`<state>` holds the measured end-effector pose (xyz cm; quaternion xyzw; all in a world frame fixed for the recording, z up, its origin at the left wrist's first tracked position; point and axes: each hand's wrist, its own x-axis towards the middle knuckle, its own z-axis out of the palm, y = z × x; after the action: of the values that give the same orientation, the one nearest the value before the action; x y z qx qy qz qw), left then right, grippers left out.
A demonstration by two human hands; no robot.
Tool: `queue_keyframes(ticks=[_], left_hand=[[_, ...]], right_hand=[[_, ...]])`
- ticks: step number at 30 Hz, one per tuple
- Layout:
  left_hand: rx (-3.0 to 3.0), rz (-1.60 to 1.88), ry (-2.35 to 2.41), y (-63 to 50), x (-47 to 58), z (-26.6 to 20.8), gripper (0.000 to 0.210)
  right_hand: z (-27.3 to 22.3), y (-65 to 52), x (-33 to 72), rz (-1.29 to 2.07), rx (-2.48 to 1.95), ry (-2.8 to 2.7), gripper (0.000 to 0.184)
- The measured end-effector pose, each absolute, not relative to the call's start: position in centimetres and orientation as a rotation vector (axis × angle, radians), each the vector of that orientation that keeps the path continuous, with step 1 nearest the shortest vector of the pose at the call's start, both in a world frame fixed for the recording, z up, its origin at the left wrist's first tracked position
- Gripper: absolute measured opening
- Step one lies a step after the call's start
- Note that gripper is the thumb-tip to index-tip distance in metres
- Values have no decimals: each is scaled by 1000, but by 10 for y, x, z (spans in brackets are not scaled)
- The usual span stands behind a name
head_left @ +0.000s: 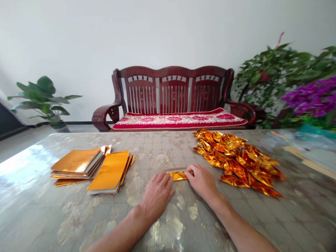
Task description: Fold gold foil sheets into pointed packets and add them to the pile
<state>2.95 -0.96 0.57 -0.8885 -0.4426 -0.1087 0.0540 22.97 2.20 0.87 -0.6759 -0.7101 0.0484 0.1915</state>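
Observation:
A narrow folded strip of gold foil paper [178,175] lies on the table between my two hands. My left hand [158,190] rests palm down with its fingers together, pressing on the strip's left end. At the right end, my right hand [201,179] has curled fingers that grip the paper. Both fingertips cover the strip's ends, so only its middle shows. Right of my right hand lies a heap of pointed, folded gold foil pieces [236,162]. On the left sit two stacks of flat gold foil sheets, a farther stack [77,161] and a nearer stack [109,171].
The table [78,217] has a glossy floral cover. Plastic wrapping [312,138] and flat boards [319,159] lie at its right edge. Behind it stands a dark red wooden bench [173,92] with a patterned red seat mat [181,119]. Potted plants [47,99] flank it.

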Motion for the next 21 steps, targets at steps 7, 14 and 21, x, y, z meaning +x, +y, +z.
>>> queue_keyframes(ticks=[7, 14, 21], left_hand=[[-2746, -314, -1380, -9, 31, 9, 29], [-2744, -315, -1327, -10, 29, 8, 44], [-2744, -330, -1290, -10, 32, 9, 34]], right_hand=[[6, 23, 231, 160, -1869, -1971, 15], [7, 26, 231, 200, -1864, -1945, 15], [12, 26, 230, 255, -1941, -1894, 14]])
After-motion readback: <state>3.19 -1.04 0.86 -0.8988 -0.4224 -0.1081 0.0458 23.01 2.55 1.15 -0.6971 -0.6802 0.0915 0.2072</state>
